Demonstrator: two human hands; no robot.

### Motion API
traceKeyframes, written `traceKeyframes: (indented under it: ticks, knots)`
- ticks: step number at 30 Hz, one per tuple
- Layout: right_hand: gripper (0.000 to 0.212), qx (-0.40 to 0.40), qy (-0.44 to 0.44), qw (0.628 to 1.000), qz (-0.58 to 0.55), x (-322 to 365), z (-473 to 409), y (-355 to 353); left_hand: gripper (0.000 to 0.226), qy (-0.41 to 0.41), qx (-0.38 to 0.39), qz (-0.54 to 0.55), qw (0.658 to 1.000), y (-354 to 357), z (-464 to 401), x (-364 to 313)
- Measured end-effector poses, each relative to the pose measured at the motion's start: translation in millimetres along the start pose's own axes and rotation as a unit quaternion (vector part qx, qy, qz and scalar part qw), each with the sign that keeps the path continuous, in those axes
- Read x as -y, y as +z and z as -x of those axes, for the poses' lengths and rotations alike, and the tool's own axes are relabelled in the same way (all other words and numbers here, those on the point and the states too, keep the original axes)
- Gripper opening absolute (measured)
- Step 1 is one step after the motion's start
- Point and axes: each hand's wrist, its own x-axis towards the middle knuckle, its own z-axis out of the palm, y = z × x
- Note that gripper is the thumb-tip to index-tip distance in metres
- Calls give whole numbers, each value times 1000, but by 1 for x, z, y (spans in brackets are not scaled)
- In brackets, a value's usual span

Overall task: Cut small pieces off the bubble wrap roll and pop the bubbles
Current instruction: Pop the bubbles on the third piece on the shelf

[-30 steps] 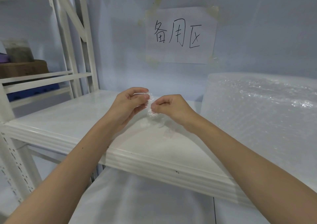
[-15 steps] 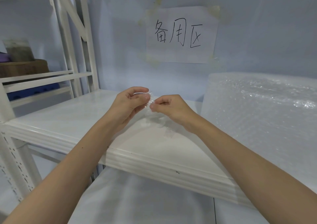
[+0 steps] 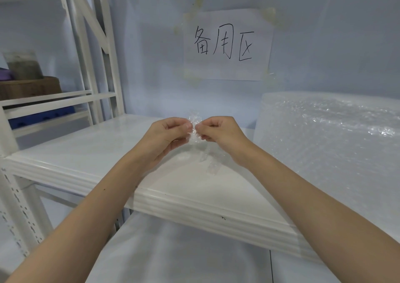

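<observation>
A small clear piece of bubble wrap (image 3: 194,121) is pinched between my two hands above the white shelf. My left hand (image 3: 167,136) holds its left edge with curled fingers and thumb. My right hand (image 3: 219,132) pinches its right edge, knuckles toward me. The piece sticks up a little above my fingertips. The big bubble wrap roll (image 3: 329,144) lies on the shelf to the right of my right hand. Another clear scrap (image 3: 208,161) lies on the shelf just under my hands.
The white shelf board (image 3: 86,152) runs across the middle with its front edge near my forearms. White rack uprights (image 3: 104,51) stand at the left, with a cardboard box (image 3: 28,87) on the neighbouring shelf. A handwritten paper sign (image 3: 227,44) is taped to the wall.
My hands have drawn closer together on the piece, and the piece now pokes up above my fingertips instead of hanging between them.
</observation>
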Motion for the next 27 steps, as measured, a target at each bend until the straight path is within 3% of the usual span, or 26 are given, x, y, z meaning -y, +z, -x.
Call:
traceKeyframes:
  ticks: [12,27]
  knots:
    - [18,-17,5,999,-37,3,-4,-2,2,-11,13,-61,998,0,4,3]
    - [5,-4,23,1000,-9,12,-16,4,15,-35,0,-104,994,-4,7,1]
